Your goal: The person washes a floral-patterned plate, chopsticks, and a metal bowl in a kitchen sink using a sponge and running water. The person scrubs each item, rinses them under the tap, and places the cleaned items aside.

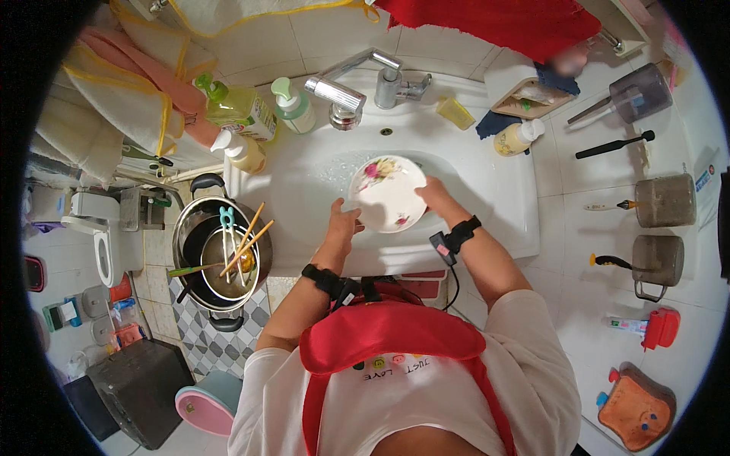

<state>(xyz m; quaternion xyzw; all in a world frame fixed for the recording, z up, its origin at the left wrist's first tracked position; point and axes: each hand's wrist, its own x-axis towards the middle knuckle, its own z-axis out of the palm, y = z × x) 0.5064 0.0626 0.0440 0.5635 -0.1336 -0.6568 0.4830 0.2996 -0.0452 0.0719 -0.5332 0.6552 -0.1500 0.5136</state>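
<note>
A white plate with a rose pattern [388,196] is held over a white sink [479,228] with water in its basin. My right hand [438,196] grips the plate's right rim, thumb on the upper face. My left hand [342,222] is at the plate's lower left edge, its fingers apart; whether they touch the rim is hard to tell. The chrome faucet [348,102] has its spout above the back of the basin, left of the plate's top. To the left, a large steel pot [182,228] holds a bowl [228,293], chopsticks [251,245] and other utensils.
Pump bottles [296,111] line the sink's back left; another pump bottle [510,139] stands at the right beside a dark blue cloth. A yellow sponge [455,113] lies on the back ledge. Towels [114,85] hang at the left, and a red cloth [490,23] hangs above the sink.
</note>
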